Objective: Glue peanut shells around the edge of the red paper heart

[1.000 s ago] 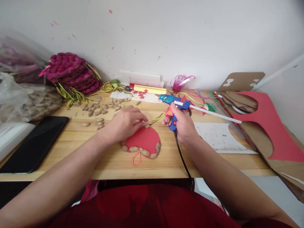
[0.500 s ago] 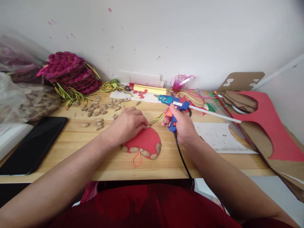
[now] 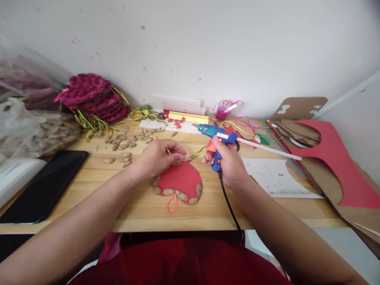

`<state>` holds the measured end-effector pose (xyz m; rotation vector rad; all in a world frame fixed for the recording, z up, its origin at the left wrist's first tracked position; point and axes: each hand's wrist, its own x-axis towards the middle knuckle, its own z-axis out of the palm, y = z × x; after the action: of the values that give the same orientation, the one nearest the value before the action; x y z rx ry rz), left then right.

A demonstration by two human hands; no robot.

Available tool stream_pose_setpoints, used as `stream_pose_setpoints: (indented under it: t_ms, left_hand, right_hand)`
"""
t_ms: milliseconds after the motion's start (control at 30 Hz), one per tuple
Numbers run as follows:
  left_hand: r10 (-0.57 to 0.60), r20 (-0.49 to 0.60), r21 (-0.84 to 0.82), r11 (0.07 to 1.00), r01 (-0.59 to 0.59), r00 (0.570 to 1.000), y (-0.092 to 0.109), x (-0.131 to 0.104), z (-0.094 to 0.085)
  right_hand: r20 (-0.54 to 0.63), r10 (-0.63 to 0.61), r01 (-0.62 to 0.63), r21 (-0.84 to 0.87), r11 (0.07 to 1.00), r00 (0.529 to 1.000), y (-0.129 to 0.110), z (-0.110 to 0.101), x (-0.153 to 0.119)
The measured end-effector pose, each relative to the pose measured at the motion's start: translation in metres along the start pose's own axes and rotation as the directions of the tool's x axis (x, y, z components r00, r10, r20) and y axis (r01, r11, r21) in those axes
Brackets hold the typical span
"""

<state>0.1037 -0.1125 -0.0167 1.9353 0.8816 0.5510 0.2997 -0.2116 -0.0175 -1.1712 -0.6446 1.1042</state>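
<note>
A round red paper disc (image 3: 179, 176) lies on the wooden table, with several unshelled peanuts (image 3: 169, 192) along its near and side edges. An orange loop of cord (image 3: 171, 206) sticks out from its near edge, and yellow-green cords (image 3: 198, 152) trail from the far edge. My left hand (image 3: 162, 155) is at the disc's far edge, thumb and fingers pinched on a peanut that they mostly cover. To the right of the disc, my right hand (image 3: 227, 160) grips a blue hot glue gun (image 3: 218, 134) by its handle. The nozzle points left, above the table, and a long white glue stick (image 3: 270, 149) protrudes from the back.
Loose peanuts (image 3: 121, 140) lie to the left, near a black phone (image 3: 44, 186) and a bag of peanuts (image 3: 56, 134). Purple peanut-covered discs (image 3: 92, 97) are stacked behind. A cup (image 3: 225, 110) stands by the wall; cut red paper (image 3: 347, 166) and cardboard lie right. The gun's cord (image 3: 230, 209) hangs over the front edge.
The view has tilted slightly, so everything sits lower. My left fingers have shifted a little at the disc's far edge. The right hand still holds the glue gun in about the same place.
</note>
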Motion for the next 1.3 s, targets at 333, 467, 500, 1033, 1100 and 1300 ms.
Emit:
stream_pose_setpoints:
  t_ms: [333,467,500,1033,1100,1300]
  left_hand:
    - [-0.168,0.147,-0.851,0.481,0.211,0.975,-0.003,0.005,-0.021]
    - [-0.123,0.172,-0.876,0.435,0.209,0.977,-0.003,0.004,-0.019]
    - [-0.122,0.178,-0.875,0.434,0.214,0.976,-0.003,0.004,-0.019]
    - [-0.123,0.253,-0.851,0.443,0.281,0.960,-0.004,0.003,-0.016]
    - [-0.121,0.252,-0.851,0.445,0.279,0.960,-0.004,0.003,-0.016]
    - [-0.113,0.253,-0.839,0.469,0.276,0.961,-0.004,0.003,-0.016]
  right_hand:
    - [0.224,-0.205,0.254,-0.219,0.942,0.953,-0.006,0.006,-0.026]
    - [0.265,-0.258,0.335,-0.306,0.891,0.929,-0.006,0.006,-0.034]
    - [0.268,-0.259,0.337,-0.309,0.889,0.928,-0.006,0.006,-0.035]
    - [0.268,-0.342,0.425,-0.383,0.820,0.901,-0.003,0.004,-0.036]
    - [0.272,-0.353,0.439,-0.403,0.803,0.895,-0.004,0.004,-0.036]
    - [0.292,-0.354,0.452,-0.425,0.784,0.888,-0.004,0.003,-0.037]
